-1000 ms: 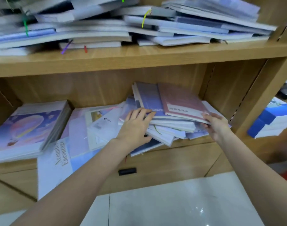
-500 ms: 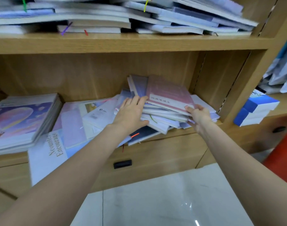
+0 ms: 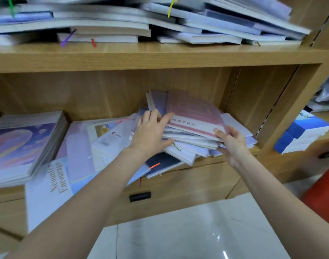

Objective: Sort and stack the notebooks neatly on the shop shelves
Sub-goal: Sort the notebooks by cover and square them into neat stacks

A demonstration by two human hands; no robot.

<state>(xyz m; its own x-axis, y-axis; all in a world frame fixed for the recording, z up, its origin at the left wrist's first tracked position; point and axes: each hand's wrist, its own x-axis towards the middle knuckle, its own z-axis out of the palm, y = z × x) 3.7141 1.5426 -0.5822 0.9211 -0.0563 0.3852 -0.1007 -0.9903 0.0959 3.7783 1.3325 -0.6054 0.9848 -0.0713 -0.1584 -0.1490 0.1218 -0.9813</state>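
A loose, fanned pile of notebooks lies at the right of the lower wooden shelf. On top sits a pink notebook, tilted up at the back. My left hand grips the pile's left side, fingers over the top and thumb below. My right hand holds the pile's front right corner, thumb on the pink cover. Flat pale notebooks spread to the left, one marked "Encourage" hanging over the shelf edge.
A neat stack with purple balloon covers fills the shelf's left end. The upper shelf carries untidy white and blue notebooks. Blue and white packs sit in the bay to the right. A drawer handle and glossy floor lie below.
Both hands have closed in on the pile's sides, the left moving from flat on top to gripping its left edge. The camera view has shifted slightly.
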